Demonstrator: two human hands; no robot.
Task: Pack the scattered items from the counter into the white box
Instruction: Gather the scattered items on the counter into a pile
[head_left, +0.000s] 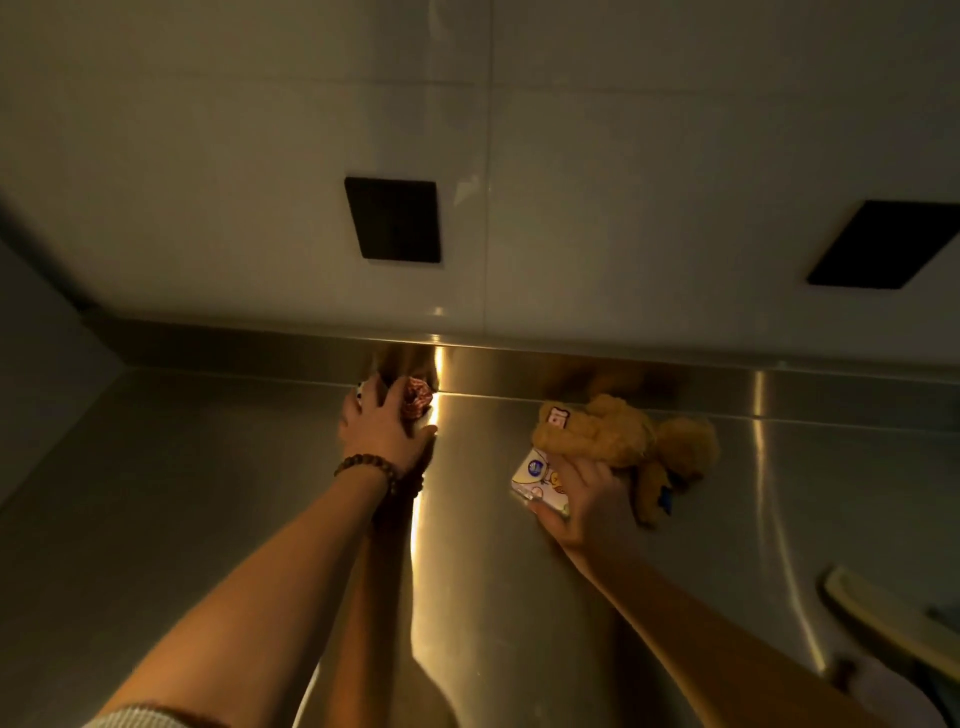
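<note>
My left hand (382, 428), with a bead bracelet on its wrist, lies at the back of the steel counter (208, 493), closed over a small item with a red-and-white patterned wrapper (417, 399); a bit of white shows under the fingers. My right hand (582, 501) grips a small white printed packet (535, 475) and presses against a brown plush toy (623, 434) that lies on the counter near the back rim. A pale edge (883, 618) at the lower right may be the white box; I cannot tell.
A raised steel rim (571, 369) runs along the counter's back under a white tiled wall (623, 156). Two black square plates (393, 219) (888, 244) sit on the wall. The counter's left part is bare steel.
</note>
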